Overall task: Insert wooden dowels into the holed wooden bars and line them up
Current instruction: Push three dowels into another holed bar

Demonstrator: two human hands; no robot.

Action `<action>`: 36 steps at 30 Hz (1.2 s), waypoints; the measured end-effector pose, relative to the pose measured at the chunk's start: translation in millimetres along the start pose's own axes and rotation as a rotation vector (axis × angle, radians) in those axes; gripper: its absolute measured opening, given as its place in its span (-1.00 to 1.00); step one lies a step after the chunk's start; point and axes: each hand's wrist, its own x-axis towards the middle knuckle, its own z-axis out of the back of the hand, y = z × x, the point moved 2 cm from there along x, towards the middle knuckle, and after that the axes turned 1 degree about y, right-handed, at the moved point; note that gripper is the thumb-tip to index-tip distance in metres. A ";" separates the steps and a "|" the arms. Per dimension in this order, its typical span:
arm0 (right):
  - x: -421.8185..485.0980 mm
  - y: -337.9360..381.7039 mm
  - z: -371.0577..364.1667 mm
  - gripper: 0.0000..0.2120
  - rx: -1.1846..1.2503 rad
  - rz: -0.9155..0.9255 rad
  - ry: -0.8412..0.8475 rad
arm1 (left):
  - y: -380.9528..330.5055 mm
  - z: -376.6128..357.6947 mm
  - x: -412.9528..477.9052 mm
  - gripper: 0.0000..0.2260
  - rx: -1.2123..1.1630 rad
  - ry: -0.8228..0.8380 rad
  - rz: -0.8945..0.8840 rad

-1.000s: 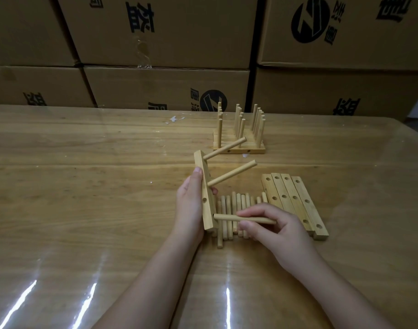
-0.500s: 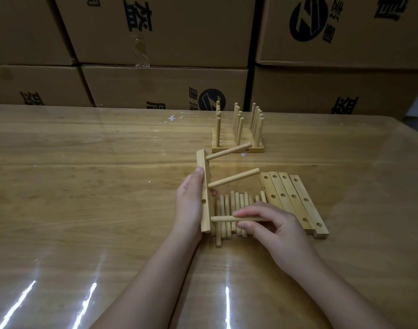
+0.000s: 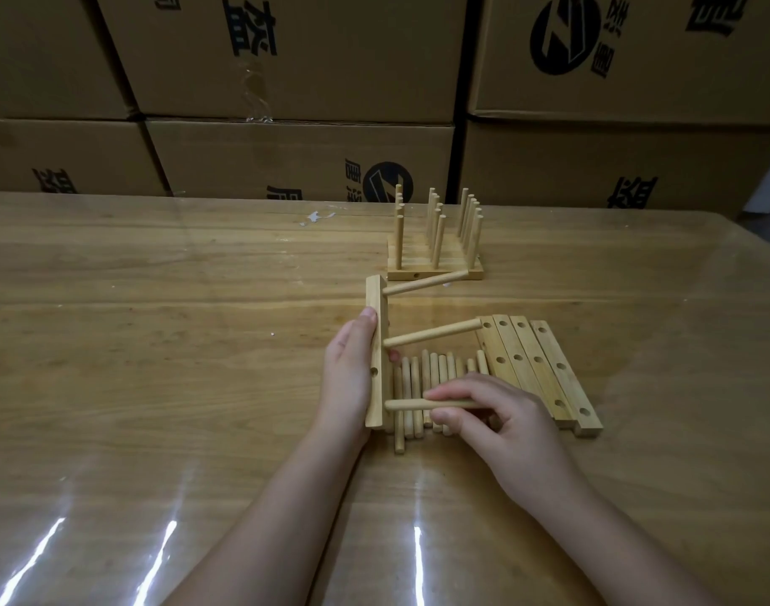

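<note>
Since the earlier frames the right hand (image 3: 497, 424) has carried its dowel (image 3: 411, 404) slightly leftward, and the bar (image 3: 376, 325) now sits straighter in the view.

Grip state: the right grip is narrow, thumb and fingers pinching the dowel along its right half. The left hand (image 3: 348, 378) clasps the bar, fingers along its left face, with the thumb tip showing on the right side.

Position: the bar is held on edge, its long axis running away from the person. Two seated dowels (image 3: 431, 335) project rightward from its far and middle holes. The held dowel lies level, its long axis left to right and square to the bar, with its left tip at the bar's right face near the near end. Whether the tip has entered the hole cannot be told.

Deciding relation: the hole lies directly left of the right grip, along the dowel's own axis. In my judgement a straight leftward push, braced by the left hand, should seat it.

Also noted on the tabletop (image 3: 156, 343): loose dowels (image 3: 431, 373) beneath the held one, four bars (image 3: 545, 369) flat just to the right, and finished bars (image 3: 435, 269) well behind.
</note>
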 end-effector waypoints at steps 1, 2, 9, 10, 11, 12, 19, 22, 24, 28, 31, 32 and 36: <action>0.1 0.3 -0.3 -0.79 -0.004 -0.002 -0.004 | 0.2 0.1 0.4 -0.70 -0.002 -0.002 0.000; 0.0 0.7 -0.6 -0.78 -0.007 -0.006 -0.008 | 0.4 0.3 0.6 -0.70 -0.003 -0.003 0.000; -1.2 -0.6 -1.7 -0.80 0.053 -0.106 0.002 | 2.4 1.0 2.0 -0.70 0.016 -0.020 -0.004; -1.1 -0.7 -1.6 -0.80 0.062 -0.117 0.005 | 2.5 0.8 2.0 -0.71 0.018 -0.018 -0.005; -1.2 -0.7 -1.4 -0.81 0.069 -0.123 0.008 | 2.3 0.6 2.0 -0.71 0.024 -0.017 -0.008; -1.3 -0.5 -1.2 -0.81 0.077 -0.127 0.011 | 2.1 0.7 2.0 -0.71 0.035 -0.016 -0.013; -2.6 -0.4 -2.3 -0.85 0.110 -0.152 0.016 | 1.8 -0.4 1.6 -0.72 0.062 -0.012 -0.018; -3.3 -0.1 -6.2 -0.86 0.052 -0.112 0.001 | 1.6 0.3 1.2 -0.72 0.020 -0.005 0.001; -3.8 0.2 -6.9 -0.84 0.032 -0.087 -0.019 | 1.5 -0.1 0.7 -0.72 0.002 0.010 0.021; -2.9 0.0 -2.4 -0.73 0.147 -0.049 -0.106 | 1.2 -2.3 -0.7 -0.72 -0.005 0.026 0.037; -2.4 -2.1 0.1 -0.72 0.168 -0.054 -0.184 | 1.4 -1.5 -0.7 -0.73 -0.020 0.007 0.046; -2.5 -3.6 1.3 -0.71 0.170 -0.049 -0.210 | 1.2 -1.3 -0.7 -0.72 -0.020 0.001 0.047; -3.0 -5.7 6.8 -0.72 0.058 -0.024 -0.307 | -0.1 -2.1 -1.4 -0.71 -0.008 -0.004 0.035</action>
